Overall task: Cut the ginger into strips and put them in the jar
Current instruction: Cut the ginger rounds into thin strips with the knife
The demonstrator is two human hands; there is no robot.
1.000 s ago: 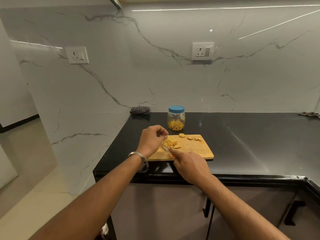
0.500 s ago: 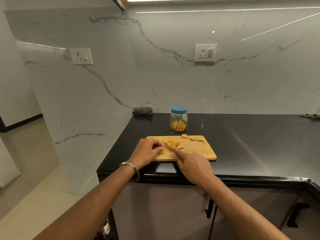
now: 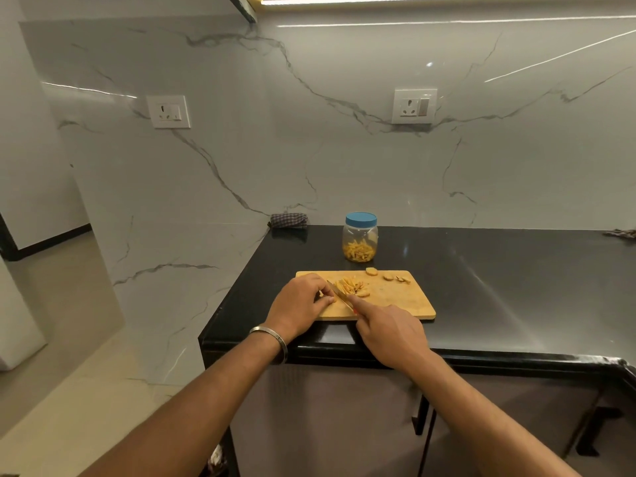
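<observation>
on the near left part of the wooden cutting board (image 3: 395,301), the left hand (image 3: 298,304) curls its fingers (image 3: 327,299) over a small ginger piece (image 3: 321,293), mostly hidden, pinning it so it cannot slide under the blade. the right hand (image 3: 390,330) grips the knife (image 3: 339,293), index finger stretched along its spine, likely for steadier cuts. just right of the blade lies a pile of cut strips (image 3: 351,287); uncut ginger slices (image 3: 389,276) wait along the far edge. the jar (image 3: 360,237), blue lid on and partly filled with strips, stands on the black surface (image 3: 499,287) just beyond the board, within easy reach.
</observation>
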